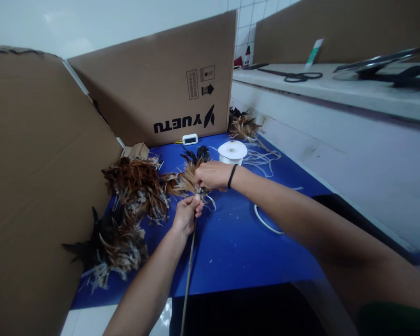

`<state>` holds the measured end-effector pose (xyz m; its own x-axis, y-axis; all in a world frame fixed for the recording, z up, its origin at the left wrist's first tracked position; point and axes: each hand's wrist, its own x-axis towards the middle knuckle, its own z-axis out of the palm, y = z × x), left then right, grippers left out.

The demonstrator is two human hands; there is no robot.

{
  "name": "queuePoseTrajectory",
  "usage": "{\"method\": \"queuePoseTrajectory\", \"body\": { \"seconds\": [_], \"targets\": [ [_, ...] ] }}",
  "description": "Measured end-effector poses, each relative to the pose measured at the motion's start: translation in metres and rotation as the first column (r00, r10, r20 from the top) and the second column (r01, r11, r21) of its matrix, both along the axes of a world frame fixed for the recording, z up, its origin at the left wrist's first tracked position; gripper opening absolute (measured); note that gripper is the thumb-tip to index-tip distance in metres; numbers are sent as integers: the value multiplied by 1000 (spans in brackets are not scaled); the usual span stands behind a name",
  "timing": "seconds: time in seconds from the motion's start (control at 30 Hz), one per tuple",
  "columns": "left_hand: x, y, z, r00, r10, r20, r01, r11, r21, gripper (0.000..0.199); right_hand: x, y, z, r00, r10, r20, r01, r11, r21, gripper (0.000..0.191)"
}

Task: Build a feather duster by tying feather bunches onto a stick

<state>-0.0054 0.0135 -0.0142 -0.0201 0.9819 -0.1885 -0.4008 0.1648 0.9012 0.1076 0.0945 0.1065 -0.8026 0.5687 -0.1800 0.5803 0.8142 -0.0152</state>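
Note:
My left hand is closed around a thin stick, which runs down past the table's near edge. A bunch of brown and black feathers sits at the stick's upper end. My right hand, with a black band at the wrist, is closed at the base of these feathers, just above the left hand; its fingertips are partly hidden. A loop of thin whitish ribbon hangs out beside the fingers. Behind the right hand stands a white ribbon spool.
Piles of loose feathers lie left on the blue table. Cardboard walls close off the left and back. A small white digital device, more feathers and loose ribbon lie behind. Scissors rest on the right ledge.

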Motion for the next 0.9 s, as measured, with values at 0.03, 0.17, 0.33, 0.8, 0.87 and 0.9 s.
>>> {"method": "queuePoseTrajectory", "body": {
  "seconds": [0.03,0.17,0.33,0.8,0.87,0.9],
  "targets": [
    [0,0,0,1000,0,-2,0,1000,-1,38,0,0,-1,1000,-6,-1,6,1000,-8,25],
    [0,0,-1,1000,2,-14,-2,1000,0,38,-2,1,-4,1000,6,-7,-7,1000,-24,24],
    [0,0,-1,1000,9,-10,-9,1000,7,37,-2,2,-4,999,37,-13,-38,998,-54,23],
    [1,-1,2,1000,-7,15,6,1000,21,36,5,18,-8,989,100,-112,-118,979,-167,20],
    [1,-1,2,1000,-5,15,5,1000,21,36,5,19,-10,989,102,-107,-120,977,-174,20],
    [1,-1,2,1000,-3,15,3,1000,25,36,4,18,-11,989,99,-108,-117,978,-174,20]
  ]
}}
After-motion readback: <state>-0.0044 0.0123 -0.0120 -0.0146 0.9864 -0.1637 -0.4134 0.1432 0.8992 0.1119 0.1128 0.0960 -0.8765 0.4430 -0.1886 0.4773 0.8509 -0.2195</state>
